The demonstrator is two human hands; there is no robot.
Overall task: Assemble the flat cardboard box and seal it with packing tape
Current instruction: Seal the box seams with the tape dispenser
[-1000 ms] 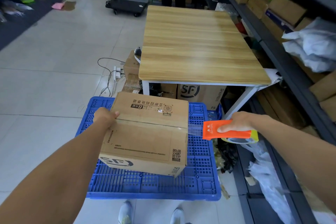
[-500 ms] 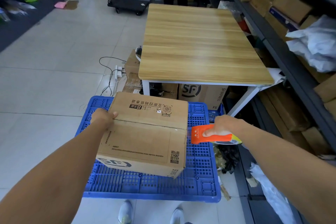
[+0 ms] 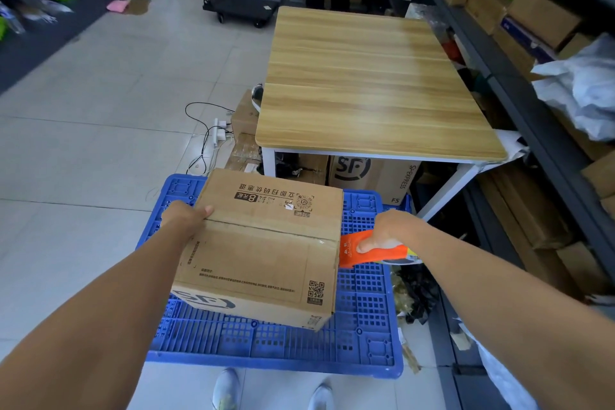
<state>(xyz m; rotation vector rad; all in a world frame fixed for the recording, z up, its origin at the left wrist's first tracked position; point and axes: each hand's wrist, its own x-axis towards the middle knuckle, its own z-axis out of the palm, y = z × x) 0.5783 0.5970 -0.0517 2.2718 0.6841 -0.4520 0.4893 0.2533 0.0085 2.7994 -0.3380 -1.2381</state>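
A brown cardboard box (image 3: 263,253) with SF printing sits folded up on a blue plastic pallet (image 3: 362,336). Its top flaps are closed, with a seam running across the middle. My left hand (image 3: 184,216) presses on the box's left top edge at the seam. My right hand (image 3: 389,231) grips an orange tape dispenser (image 3: 372,251) whose front edge touches the box's right side at the seam. A short shiny strip of clear tape shows on the top near that corner.
A wooden table (image 3: 369,83) with white legs stands just beyond the pallet, with SF boxes under it. Dark shelving (image 3: 549,103) full of cartons and bags runs along the right. Cables and a power strip (image 3: 216,130) lie on the tiled floor. A black trolley (image 3: 243,7) is far back.
My right hand has carried the tape dispenser leftward, from well off the box's right side until it touches the box's right edge. The left hand and box stayed put.
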